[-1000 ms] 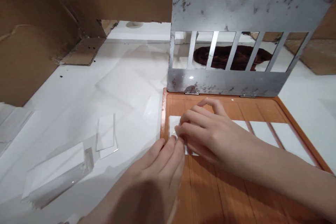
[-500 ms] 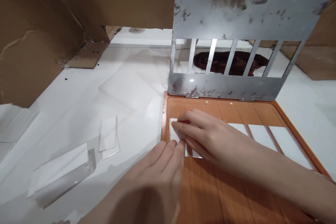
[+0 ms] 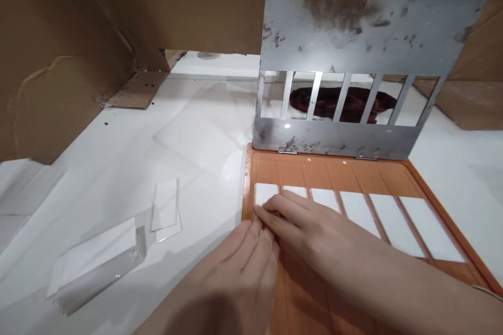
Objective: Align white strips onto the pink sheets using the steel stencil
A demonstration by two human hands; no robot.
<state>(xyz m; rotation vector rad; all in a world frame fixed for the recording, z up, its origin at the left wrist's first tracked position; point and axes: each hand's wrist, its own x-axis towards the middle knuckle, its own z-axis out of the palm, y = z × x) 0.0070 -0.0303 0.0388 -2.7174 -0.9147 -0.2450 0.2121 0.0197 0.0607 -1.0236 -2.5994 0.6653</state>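
Several white cards [image 3: 430, 225] lie in a row in the grooves of an orange tray [image 3: 310, 171]. My left hand [image 3: 239, 267] and my right hand [image 3: 310, 235] meet over the leftmost white card [image 3: 266, 191], fingers closed and pressed together at its lower part. The fingers cover that part of the card and the lower end of its neighbour. Hinged to the tray's far edge, a stained metal plate [image 3: 338, 138] with a row of rectangular slots stands raised.
Two loose white cards [image 3: 165, 204] overlap on the white table [image 3: 196, 157] to the left. Nearer stands a stack of cards [image 3: 98, 248] in clear wrap. White sheets [image 3: 25, 188] lie far left. Cardboard walls [image 3: 204, 5] enclose the back. A dark brown smear [image 3: 326, 102] shows through the slots.
Both hands have slid toward me along the leftmost card, so the tops of the left cards now show. My view has tilted slightly, showing the plate's top edge.
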